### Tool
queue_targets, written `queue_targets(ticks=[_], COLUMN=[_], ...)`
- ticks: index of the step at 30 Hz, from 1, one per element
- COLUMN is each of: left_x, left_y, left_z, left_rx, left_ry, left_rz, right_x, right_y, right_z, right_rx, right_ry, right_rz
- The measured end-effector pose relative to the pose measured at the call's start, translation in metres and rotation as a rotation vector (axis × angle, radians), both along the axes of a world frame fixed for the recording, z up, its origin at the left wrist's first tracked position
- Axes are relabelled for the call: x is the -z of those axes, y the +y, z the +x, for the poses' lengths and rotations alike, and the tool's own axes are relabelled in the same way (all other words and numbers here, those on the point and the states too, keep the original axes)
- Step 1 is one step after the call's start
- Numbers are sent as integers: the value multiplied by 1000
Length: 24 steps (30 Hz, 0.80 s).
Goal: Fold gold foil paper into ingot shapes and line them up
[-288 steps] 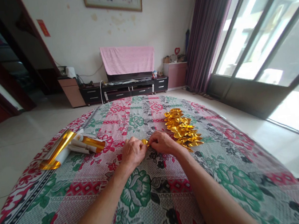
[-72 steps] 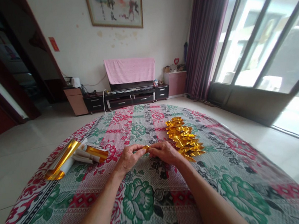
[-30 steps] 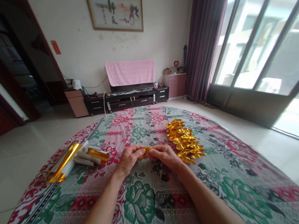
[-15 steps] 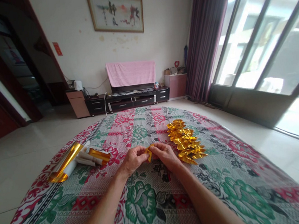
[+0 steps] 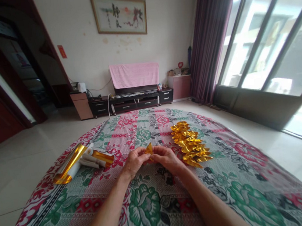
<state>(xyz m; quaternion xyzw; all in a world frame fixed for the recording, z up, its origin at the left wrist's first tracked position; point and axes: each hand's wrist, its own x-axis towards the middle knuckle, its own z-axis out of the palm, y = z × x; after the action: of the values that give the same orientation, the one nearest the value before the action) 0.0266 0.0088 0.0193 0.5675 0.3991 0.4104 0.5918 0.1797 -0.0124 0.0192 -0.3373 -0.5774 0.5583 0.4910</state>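
Between my two hands, above the middle of the flowered tablecloth (image 5: 142,133), is a small folded piece of gold foil paper (image 5: 149,149). My left hand (image 5: 135,162) pinches its left side between thumb and fingers. From the right, my right hand (image 5: 166,158) grips it with thumb and fingertips, which hide its lower part. Just right of my right hand lie several folded gold foil paper pieces (image 5: 189,141), set in an overlapping row. To the left rest rolled sheets of gold foil paper (image 5: 72,162) with pale backs.
The round table's edge curves around the cloth. Beyond it stand a low black TV cabinet (image 5: 135,103) and a screen under a pink towel (image 5: 134,74). A purple curtain (image 5: 213,38) hangs by the large window on the right.
The folded piece has turned in my fingers, and a pointed tip now stands up between them. My right fingers have shifted lower on it. The view has moved slightly.
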Motion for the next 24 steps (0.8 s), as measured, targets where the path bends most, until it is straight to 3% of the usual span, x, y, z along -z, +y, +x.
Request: queue_targets(ticks=[4, 15, 24], left_x=[-2, 5, -2], left_y=[0, 5, 2], left_z=[0, -1, 0], left_rx=[-54, -150, -207], left_ry=[63, 129, 16], left_rz=[114, 248, 72], right_x=[-3, 12, 3], right_y=[0, 7, 1], right_z=[-1, 2, 5], right_rx=[11, -11, -19], right_ry=[-40, -217, -120], right_rz=[10, 58, -49])
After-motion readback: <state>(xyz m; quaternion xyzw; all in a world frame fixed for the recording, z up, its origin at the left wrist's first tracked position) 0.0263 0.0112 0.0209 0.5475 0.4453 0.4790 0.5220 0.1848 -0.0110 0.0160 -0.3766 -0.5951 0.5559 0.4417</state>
